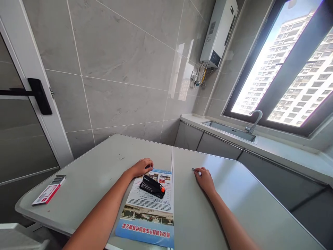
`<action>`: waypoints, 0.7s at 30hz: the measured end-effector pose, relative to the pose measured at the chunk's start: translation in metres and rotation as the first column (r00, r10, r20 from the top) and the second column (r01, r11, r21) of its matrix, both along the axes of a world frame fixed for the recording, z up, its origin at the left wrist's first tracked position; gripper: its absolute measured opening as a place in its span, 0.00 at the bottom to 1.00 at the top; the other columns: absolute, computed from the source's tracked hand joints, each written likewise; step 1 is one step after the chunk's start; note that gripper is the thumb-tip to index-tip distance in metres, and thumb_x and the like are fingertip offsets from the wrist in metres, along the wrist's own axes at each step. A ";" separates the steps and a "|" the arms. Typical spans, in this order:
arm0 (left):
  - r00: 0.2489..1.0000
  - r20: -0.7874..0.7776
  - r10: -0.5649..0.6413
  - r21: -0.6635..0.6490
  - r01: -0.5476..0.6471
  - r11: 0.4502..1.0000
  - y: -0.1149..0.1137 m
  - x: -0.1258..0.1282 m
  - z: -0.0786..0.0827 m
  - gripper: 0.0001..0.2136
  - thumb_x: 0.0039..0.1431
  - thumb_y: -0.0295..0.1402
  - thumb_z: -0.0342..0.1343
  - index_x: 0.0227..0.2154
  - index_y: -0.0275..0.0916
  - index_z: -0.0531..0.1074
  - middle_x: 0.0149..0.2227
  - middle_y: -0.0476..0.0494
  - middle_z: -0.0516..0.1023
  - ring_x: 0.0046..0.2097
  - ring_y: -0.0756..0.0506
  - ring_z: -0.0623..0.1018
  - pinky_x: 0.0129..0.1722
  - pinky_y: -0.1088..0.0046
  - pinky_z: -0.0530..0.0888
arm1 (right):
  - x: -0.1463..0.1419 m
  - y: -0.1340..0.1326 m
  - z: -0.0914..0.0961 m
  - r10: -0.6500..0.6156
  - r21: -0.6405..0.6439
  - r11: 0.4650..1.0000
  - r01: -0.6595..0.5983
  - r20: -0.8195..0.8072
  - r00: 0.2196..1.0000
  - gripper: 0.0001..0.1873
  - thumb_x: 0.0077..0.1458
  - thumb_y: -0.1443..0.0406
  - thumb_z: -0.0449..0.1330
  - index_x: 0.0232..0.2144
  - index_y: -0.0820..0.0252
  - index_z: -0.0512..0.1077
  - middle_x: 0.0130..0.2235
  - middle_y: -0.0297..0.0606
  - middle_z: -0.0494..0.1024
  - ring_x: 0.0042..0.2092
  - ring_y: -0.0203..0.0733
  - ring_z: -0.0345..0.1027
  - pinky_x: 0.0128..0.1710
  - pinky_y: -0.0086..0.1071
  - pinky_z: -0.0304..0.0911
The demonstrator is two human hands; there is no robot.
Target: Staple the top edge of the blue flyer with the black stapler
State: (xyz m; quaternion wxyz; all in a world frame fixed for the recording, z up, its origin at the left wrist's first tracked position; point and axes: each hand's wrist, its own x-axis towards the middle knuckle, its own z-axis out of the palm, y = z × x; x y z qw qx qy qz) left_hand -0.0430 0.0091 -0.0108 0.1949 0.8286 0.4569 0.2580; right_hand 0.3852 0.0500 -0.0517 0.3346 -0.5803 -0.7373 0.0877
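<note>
Two bare forearms (227,211) are lying nearest, stretching over one pale table (85,173) whose top a single seam is dividing. Just left of that seam, one printed leaflet (144,236) is resting flat, its large red lettering showing upside down; it is looking thin, light and easily creased, so an edge or corner is offering the best hold. One red-and-white carton (49,191) is lying well apart at the table's left. One black stapler (151,186) with an orange tab is sitting on the leaflet; it is probably stiff, smooth and fairly light, its long body suiting a whole-hand grasp. The left hand (142,167) is curling at the leaflet's upper-left corner; I cannot tell whether its fingers are holding anything. The right hand (204,179) is pinching narrowly, right of the seam, on one tiny metallic strip (193,169), possibly staples, likely light, brittle and best gripped by its ends.
</note>
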 end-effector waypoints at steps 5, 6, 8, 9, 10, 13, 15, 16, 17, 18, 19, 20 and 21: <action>0.998 0.025 0.066 -0.018 -0.065 0.998 0.007 0.006 -0.008 0.05 0.61 0.36 0.60 0.35 0.42 0.78 0.38 0.45 0.79 0.44 0.42 0.74 0.50 0.66 0.65 | -0.003 -0.003 0.004 0.017 0.009 1.000 -0.018 0.024 1.000 0.13 0.58 0.60 0.53 0.32 0.56 0.76 0.41 0.45 0.78 0.43 0.52 0.69 0.46 0.43 0.62; 0.996 0.031 0.082 -0.020 -0.082 0.996 0.008 0.007 -0.010 0.04 0.61 0.36 0.60 0.34 0.42 0.78 0.38 0.45 0.79 0.45 0.41 0.74 0.51 0.65 0.65 | -0.005 -0.004 0.005 0.023 0.011 1.000 -0.023 0.026 0.999 0.12 0.58 0.60 0.53 0.31 0.56 0.76 0.40 0.45 0.78 0.43 0.52 0.69 0.46 0.43 0.62; 0.994 0.041 0.105 -0.022 -0.104 0.994 0.010 0.008 -0.013 0.04 0.60 0.36 0.60 0.34 0.42 0.78 0.38 0.45 0.79 0.46 0.41 0.74 0.52 0.65 0.64 | -0.013 -0.006 0.006 0.041 0.011 0.999 -0.041 0.027 0.999 0.12 0.58 0.61 0.52 0.30 0.56 0.74 0.39 0.45 0.78 0.42 0.52 0.69 0.45 0.43 0.62; 0.993 0.045 0.110 -0.024 -0.109 0.994 0.010 0.007 -0.013 0.04 0.60 0.35 0.60 0.34 0.42 0.78 0.38 0.45 0.80 0.46 0.41 0.74 0.53 0.65 0.64 | -0.018 -0.007 0.007 0.050 0.010 0.999 -0.051 0.024 0.998 0.12 0.58 0.61 0.52 0.30 0.55 0.74 0.39 0.45 0.78 0.42 0.52 0.69 0.45 0.43 0.62; 0.992 0.050 0.114 -0.025 -0.113 0.993 0.011 0.006 -0.014 0.04 0.60 0.35 0.60 0.35 0.42 0.79 0.38 0.45 0.80 0.46 0.41 0.74 0.53 0.65 0.64 | -0.026 -0.008 0.008 0.059 0.008 0.998 -0.059 0.019 0.998 0.12 0.58 0.61 0.52 0.30 0.55 0.74 0.38 0.45 0.78 0.41 0.52 0.69 0.45 0.43 0.62; 0.991 0.061 0.122 -0.026 -0.120 0.992 0.011 -0.001 -0.014 0.04 0.59 0.35 0.61 0.35 0.43 0.79 0.39 0.45 0.80 0.46 0.41 0.74 0.52 0.65 0.65 | -0.055 -0.008 0.010 0.096 -0.002 0.995 -0.096 -0.006 0.995 0.11 0.59 0.61 0.52 0.31 0.55 0.74 0.37 0.44 0.78 0.39 0.51 0.70 0.45 0.44 0.63; 0.990 0.067 0.120 -0.032 -0.118 0.992 0.012 -0.006 -0.014 0.05 0.59 0.35 0.61 0.35 0.43 0.80 0.38 0.45 0.80 0.45 0.42 0.75 0.50 0.67 0.66 | -0.080 -0.005 0.014 0.139 -0.009 0.990 -0.139 -0.030 0.990 0.10 0.58 0.62 0.52 0.32 0.55 0.73 0.38 0.42 0.79 0.39 0.49 0.70 0.45 0.43 0.63; 0.990 0.069 0.119 -0.036 -0.117 0.993 0.012 -0.007 -0.014 0.05 0.59 0.35 0.61 0.35 0.43 0.80 0.37 0.45 0.80 0.44 0.42 0.75 0.49 0.67 0.67 | -0.093 -0.002 0.016 0.158 -0.012 0.987 -0.159 -0.045 0.986 0.10 0.58 0.62 0.53 0.32 0.55 0.73 0.38 0.42 0.80 0.38 0.48 0.71 0.45 0.43 0.64; 0.991 0.069 0.118 -0.040 -0.116 0.992 0.013 -0.008 -0.014 0.05 0.59 0.36 0.61 0.35 0.43 0.80 0.37 0.45 0.81 0.44 0.42 0.75 0.49 0.67 0.67 | -0.107 0.002 0.019 0.171 -0.015 0.985 -0.173 -0.064 0.983 0.09 0.58 0.62 0.53 0.34 0.55 0.73 0.39 0.41 0.80 0.38 0.47 0.71 0.45 0.42 0.64; 0.991 0.068 0.119 -0.043 -0.116 0.992 0.013 -0.008 -0.014 0.06 0.59 0.36 0.61 0.35 0.43 0.81 0.38 0.45 0.81 0.44 0.42 0.75 0.49 0.67 0.67 | -0.120 0.006 0.021 0.181 -0.017 0.983 -0.183 -0.086 0.980 0.09 0.57 0.62 0.54 0.36 0.56 0.73 0.40 0.40 0.81 0.37 0.46 0.71 0.45 0.41 0.65; 0.991 0.064 0.121 -0.045 -0.118 0.992 0.014 -0.008 -0.015 0.06 0.59 0.36 0.61 0.35 0.43 0.81 0.38 0.45 0.81 0.45 0.42 0.75 0.50 0.67 0.67 | -0.133 0.011 0.024 0.189 -0.019 0.981 -0.192 -0.108 0.976 0.11 0.57 0.62 0.54 0.40 0.56 0.72 0.40 0.40 0.81 0.36 0.45 0.71 0.44 0.40 0.65; 0.991 0.059 0.124 -0.045 -0.121 0.992 0.014 -0.007 -0.015 0.06 0.59 0.36 0.61 0.35 0.43 0.81 0.39 0.45 0.81 0.45 0.42 0.75 0.51 0.67 0.66 | -0.144 0.017 0.026 0.204 -0.024 0.978 -0.209 -0.125 0.971 0.13 0.56 0.63 0.55 0.43 0.56 0.72 0.40 0.39 0.81 0.35 0.44 0.71 0.43 0.39 0.65; 0.990 0.054 0.127 -0.044 -0.125 0.991 0.014 -0.006 -0.015 0.06 0.59 0.36 0.61 0.35 0.43 0.82 0.39 0.45 0.81 0.46 0.42 0.75 0.51 0.66 0.66 | -0.155 0.022 0.028 0.220 -0.029 0.974 -0.226 -0.138 0.966 0.14 0.55 0.64 0.56 0.44 0.57 0.71 0.40 0.38 0.82 0.34 0.43 0.71 0.42 0.38 0.66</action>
